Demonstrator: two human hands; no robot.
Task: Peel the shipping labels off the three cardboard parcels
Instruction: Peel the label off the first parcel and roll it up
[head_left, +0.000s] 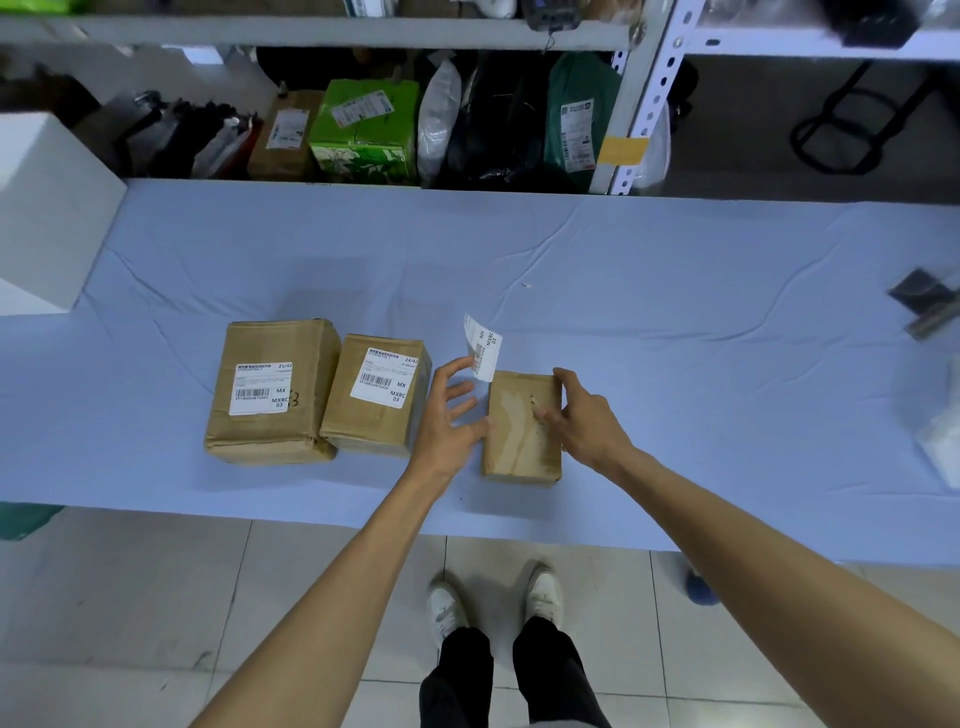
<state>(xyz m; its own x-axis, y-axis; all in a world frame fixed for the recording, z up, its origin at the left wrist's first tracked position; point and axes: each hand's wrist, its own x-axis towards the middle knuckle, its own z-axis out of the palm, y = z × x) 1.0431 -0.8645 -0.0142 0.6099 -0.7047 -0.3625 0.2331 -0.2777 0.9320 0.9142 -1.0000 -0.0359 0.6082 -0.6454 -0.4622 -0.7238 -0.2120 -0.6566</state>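
Note:
Three brown cardboard parcels lie in a row on the blue-covered table (675, 291). The left parcel (270, 431) and the middle parcel (374, 421) each carry a white shipping label (262, 388) (384, 378) flat on top. The right parcel (519, 441) has a bare top with torn marks. Its peeled label (483, 347) stands up at the far left corner. My left hand (447, 415) has spread fingers, the index tip by the label's lower edge and the thumb against the parcel's left side. My right hand (587, 415) grips the right parcel, thumb on top, fingers over its right edge.
A white box (47, 208) stands at the table's far left. Dark objects (924, 301) and a clear bag (940, 441) lie at the right edge. Behind the table a metal shelf (639, 104) holds bags and boxes, among them a green box (363, 130). My feet stand on floor tiles.

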